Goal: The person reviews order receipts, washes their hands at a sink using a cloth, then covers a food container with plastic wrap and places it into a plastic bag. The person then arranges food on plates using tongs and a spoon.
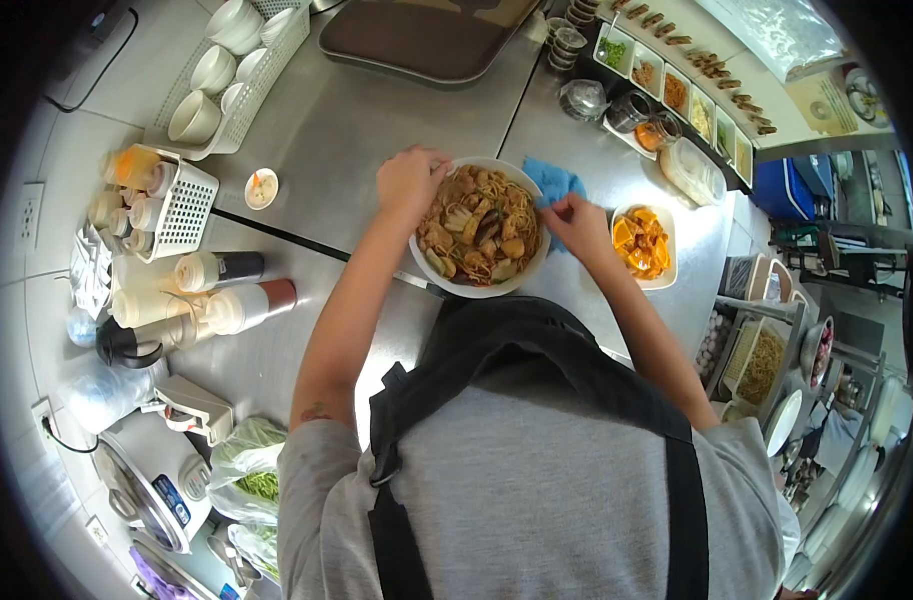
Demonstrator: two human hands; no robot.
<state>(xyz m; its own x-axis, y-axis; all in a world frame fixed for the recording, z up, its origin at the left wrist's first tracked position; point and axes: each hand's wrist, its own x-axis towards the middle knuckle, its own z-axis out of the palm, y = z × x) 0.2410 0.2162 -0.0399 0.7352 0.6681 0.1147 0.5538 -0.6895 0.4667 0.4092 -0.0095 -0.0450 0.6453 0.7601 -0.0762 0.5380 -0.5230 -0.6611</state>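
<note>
A white bowl (479, 290) of noodles with meat and vegetables (481, 225) stands on the steel counter in front of me. My left hand (412, 184) is closed on the bowl's upper left rim. At the right rim, my right hand (574, 224) has its fingers pinched on a blue cloth (550, 178), which lies crumpled beside the bowl. To the right of that hand sits a square white dish of orange-sauced food (641, 243). A small cup with pale pickles (261, 188) stands apart on the left.
A brown tray (426, 38) lies at the back. On the left are a basket of white bowls (226, 105), a basket of bottles (184, 212) and sauce bottles (246, 305). Garnish containers (674, 92) and a plastic tub (692, 172) line the back right.
</note>
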